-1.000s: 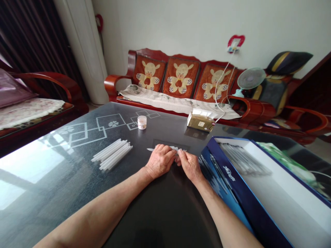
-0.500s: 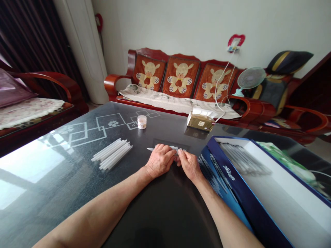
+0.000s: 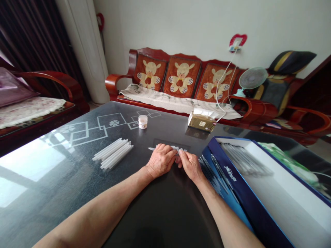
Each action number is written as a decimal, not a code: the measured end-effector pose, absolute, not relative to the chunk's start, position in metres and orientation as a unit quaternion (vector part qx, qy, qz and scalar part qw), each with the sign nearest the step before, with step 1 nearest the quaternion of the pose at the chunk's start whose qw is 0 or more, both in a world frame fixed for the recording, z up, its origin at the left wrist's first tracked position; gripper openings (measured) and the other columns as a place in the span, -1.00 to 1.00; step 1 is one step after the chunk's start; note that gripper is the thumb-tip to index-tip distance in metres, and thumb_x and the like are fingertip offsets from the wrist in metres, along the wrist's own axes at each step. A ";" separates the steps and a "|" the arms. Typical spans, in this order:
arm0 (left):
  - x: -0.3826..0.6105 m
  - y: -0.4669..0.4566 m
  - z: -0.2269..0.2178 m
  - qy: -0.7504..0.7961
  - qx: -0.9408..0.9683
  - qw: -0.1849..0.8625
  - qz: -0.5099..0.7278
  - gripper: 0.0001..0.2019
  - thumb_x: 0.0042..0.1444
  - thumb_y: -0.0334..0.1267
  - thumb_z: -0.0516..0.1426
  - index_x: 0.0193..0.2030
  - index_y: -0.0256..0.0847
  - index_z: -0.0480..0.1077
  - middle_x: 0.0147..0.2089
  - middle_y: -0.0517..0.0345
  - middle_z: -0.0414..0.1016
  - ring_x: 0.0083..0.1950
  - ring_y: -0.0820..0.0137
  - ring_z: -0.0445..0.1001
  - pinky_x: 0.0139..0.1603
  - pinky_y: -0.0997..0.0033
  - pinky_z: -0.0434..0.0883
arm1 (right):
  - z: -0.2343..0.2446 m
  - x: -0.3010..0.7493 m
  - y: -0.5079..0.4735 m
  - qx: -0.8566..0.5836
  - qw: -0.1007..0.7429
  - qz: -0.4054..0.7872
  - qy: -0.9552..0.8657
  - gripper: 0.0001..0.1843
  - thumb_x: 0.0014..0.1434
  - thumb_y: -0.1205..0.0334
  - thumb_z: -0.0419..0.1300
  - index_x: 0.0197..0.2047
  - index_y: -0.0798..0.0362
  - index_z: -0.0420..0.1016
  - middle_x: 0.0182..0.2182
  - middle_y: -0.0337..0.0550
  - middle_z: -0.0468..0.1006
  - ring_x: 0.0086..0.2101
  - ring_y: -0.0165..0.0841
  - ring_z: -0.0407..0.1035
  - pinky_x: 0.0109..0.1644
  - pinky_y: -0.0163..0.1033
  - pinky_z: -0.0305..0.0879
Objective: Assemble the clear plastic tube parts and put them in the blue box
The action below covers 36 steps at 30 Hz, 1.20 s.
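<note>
My left hand (image 3: 161,159) is closed, knuckles up, around a pale pen, whose pointed tip (image 3: 150,148) sticks out past the fingers on the left. My right hand (image 3: 190,164) meets it from the right, thumb and fingers pinched at the pen's other end; most of that grip is hidden. Small whitish pieces (image 3: 175,147) lie on the dark table just behind the fingers. Left of my hands rests a bundle of white tubes (image 3: 113,154). Thin dark pen refills (image 3: 210,172) lie on a blue tray beside my right forearm.
An open blue box (image 3: 241,182) with a white inside holds a row of greyish pens (image 3: 245,160) on the right. Toward the back of the glossy table (image 3: 77,182) stand a small round jar (image 3: 142,122) and a tissue pack (image 3: 201,121). Beyond is a wooden sofa (image 3: 112,82).
Both hands keep their grip at the same spot, with only a slight shift of the right fingers. The whole view has slid a little sideways.
</note>
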<state>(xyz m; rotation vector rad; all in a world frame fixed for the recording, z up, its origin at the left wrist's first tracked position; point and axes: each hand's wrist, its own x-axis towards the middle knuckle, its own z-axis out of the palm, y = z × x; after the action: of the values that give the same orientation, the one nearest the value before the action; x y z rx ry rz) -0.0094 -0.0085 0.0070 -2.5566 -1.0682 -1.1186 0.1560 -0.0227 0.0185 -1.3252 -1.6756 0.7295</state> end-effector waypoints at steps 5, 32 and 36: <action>-0.009 -0.008 0.007 -0.358 -0.852 0.084 -0.372 -0.74 0.30 -0.24 -0.05 -0.13 -0.20 0.45 -0.29 0.06 0.43 -0.24 0.33 0.34 -0.13 0.25 0.31 | 0.020 0.158 -0.024 -0.518 0.416 0.252 -0.703 -0.53 0.27 -0.10 -0.02 -0.50 0.01 0.42 -0.64 -0.20 0.45 -0.55 -0.34 0.38 -0.40 -0.27 0.23; -0.008 -0.008 0.011 -0.459 -0.673 -0.153 -0.559 -0.68 0.27 -0.07 0.01 -0.02 -0.22 0.41 -0.30 0.11 0.49 -0.32 0.43 0.47 -0.23 0.44 0.43 | 0.021 0.156 -0.013 -0.440 0.529 0.591 -0.420 -0.59 -0.04 -0.12 0.32 -0.41 0.11 0.51 -0.46 -0.15 0.54 -0.54 -0.50 0.31 -0.65 -0.45 -0.02; -0.008 -0.002 0.012 -0.455 -0.554 -0.365 -0.594 -0.58 0.21 0.06 0.04 -0.06 -0.24 0.44 -0.44 0.20 0.48 -0.47 0.46 0.46 -0.39 0.49 0.42 | 0.017 0.152 -0.020 -0.425 0.462 0.558 -0.543 -0.65 0.10 -0.08 0.24 -0.36 0.08 0.54 -0.42 -0.16 0.54 -0.53 -0.51 0.29 -0.61 -0.43 0.00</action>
<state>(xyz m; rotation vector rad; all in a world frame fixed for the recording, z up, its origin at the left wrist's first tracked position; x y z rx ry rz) -0.0078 -0.0017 0.0117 -2.3121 -1.8998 -2.4819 0.1523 -0.0200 0.0173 -1.0460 -1.3345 1.3729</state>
